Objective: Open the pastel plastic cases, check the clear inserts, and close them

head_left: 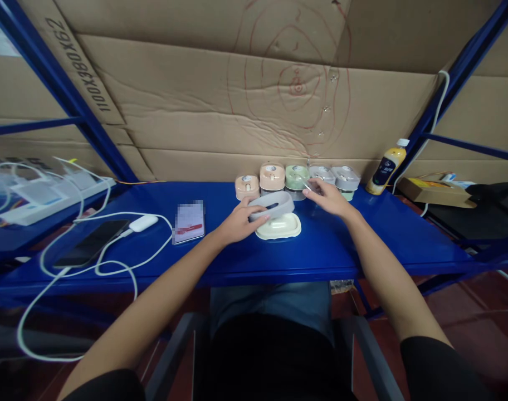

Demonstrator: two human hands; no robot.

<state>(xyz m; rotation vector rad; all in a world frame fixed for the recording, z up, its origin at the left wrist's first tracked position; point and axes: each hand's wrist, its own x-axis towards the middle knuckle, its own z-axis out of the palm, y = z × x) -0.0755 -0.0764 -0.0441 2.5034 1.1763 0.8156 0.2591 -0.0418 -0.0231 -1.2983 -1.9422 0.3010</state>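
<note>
My left hand (241, 221) grips a grey oval plastic shell (284, 206) by its left end, fingers wrapped over the rim. A dark slot shows in the middle of the shell. Below it, on the blue table, lies a cream oval plastic base (279, 227) with a raised centre, partly covered by the shell. To the right, my right hand (330, 196) is raised before the row of small boxes, thumb and fingers closing on something shiny and see-through that I cannot make out. Nearest to it are a green box (297, 177) and a grey box (322, 174).
Peach boxes (272, 176) and another grey box (346, 177) complete the row by the cardboard wall (187, 111). A juice bottle (387, 167) stands at right. Left lie a lit phone (189, 221), a dark phone (92, 243) and white cables (154, 257).
</note>
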